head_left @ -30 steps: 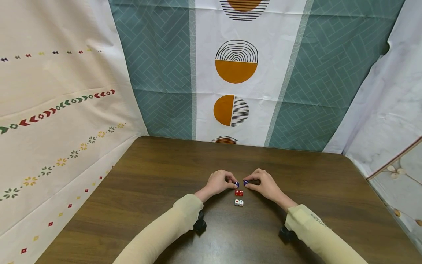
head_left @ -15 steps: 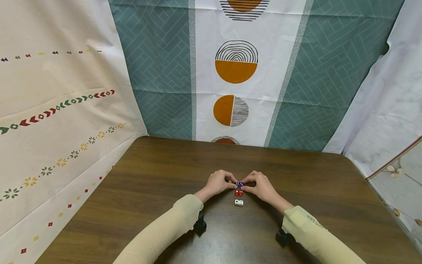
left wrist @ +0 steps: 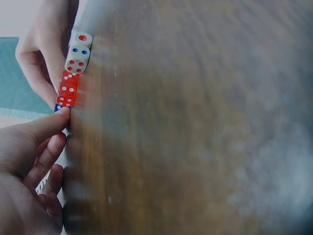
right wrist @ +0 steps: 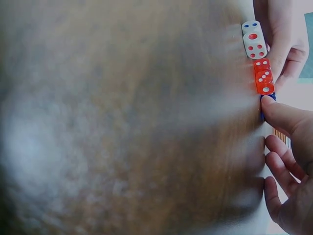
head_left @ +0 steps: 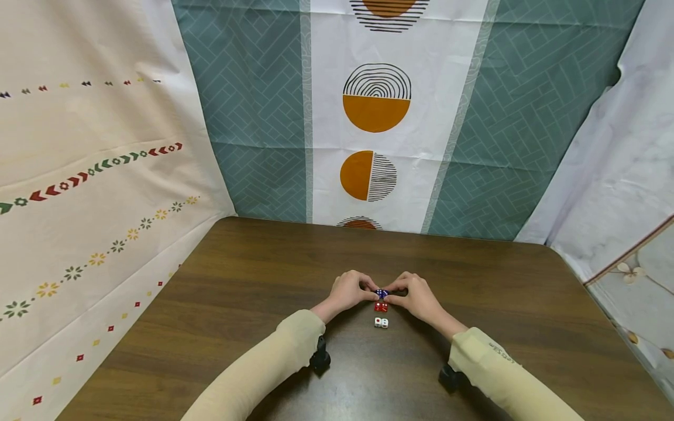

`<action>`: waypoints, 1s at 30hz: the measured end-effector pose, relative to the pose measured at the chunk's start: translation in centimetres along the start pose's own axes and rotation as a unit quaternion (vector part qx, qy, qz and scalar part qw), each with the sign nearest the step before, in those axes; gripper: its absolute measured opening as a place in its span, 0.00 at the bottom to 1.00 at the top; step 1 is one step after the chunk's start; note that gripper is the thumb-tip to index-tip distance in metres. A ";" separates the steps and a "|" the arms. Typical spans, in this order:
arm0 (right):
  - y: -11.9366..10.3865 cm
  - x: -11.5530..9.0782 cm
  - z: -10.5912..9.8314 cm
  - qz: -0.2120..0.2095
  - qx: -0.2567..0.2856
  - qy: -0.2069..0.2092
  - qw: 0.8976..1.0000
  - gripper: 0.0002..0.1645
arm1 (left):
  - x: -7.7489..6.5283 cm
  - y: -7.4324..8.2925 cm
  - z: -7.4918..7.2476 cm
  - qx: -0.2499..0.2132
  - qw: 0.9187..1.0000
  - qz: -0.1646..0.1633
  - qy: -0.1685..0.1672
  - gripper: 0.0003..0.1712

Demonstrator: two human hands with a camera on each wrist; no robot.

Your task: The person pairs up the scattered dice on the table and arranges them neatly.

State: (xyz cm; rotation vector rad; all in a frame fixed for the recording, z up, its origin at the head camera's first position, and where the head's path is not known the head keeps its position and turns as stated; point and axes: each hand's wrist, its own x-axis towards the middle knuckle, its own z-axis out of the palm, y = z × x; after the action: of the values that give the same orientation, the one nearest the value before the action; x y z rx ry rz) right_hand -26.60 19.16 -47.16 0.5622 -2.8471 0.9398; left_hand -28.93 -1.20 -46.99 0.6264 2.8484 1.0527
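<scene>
Two blue dice (head_left: 382, 293) with white pips sit side by side on the table. My left hand (head_left: 350, 294) pinches the left one between thumb and forefinger. From the other side my right hand (head_left: 416, 297) pinches the right one the same way. Just nearer to me lies a pair of red dice (head_left: 381, 307), and nearer still a pair of white dice (head_left: 381, 323). In the left wrist view, the thumb covers most of a blue die (left wrist: 58, 107). The right thumb likewise hides much of a blue die (right wrist: 268, 98) in the right wrist view.
The brown wooden table (head_left: 274, 263) reaches back to a teal and white patterned curtain (head_left: 263, 117). A cream cloth (head_left: 105, 175) hangs along the left side, and a pale cloth (head_left: 621, 164) on the right. Black wrist cameras are strapped under both sleeves.
My right hand has moved left with its blue die, bringing it up beside the other blue die. The left hand, the red dice and the white dice have stayed in place.
</scene>
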 end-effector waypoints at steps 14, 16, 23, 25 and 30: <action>0.1 -0.1 0.2 0.007 -0.004 0.001 1.000 0.11 | -0.1 0.1 0.0 -0.008 1.000 0.004 -0.002 0.06; 0.1 0.0 0.2 0.008 -0.003 0.001 1.000 0.11 | -0.1 0.1 0.0 -0.006 1.000 0.005 -0.003 0.06; 0.1 0.0 0.1 0.000 -0.007 0.002 1.000 0.12 | 0.0 0.0 -0.1 0.000 1.000 0.011 0.001 0.06; 0.1 0.0 0.1 -0.002 -0.007 0.001 1.000 0.11 | 0.0 -0.1 -0.1 0.003 1.000 0.012 0.000 0.06; 0.1 0.1 0.1 -0.001 -0.004 0.000 1.000 0.11 | 0.0 -0.1 -0.1 0.001 1.000 0.012 -0.001 0.06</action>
State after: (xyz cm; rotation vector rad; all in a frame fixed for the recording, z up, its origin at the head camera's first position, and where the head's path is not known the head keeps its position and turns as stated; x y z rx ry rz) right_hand -26.70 19.13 -47.31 0.5632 -2.8491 0.9272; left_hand -29.02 -1.29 -47.01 0.6637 2.8479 1.0510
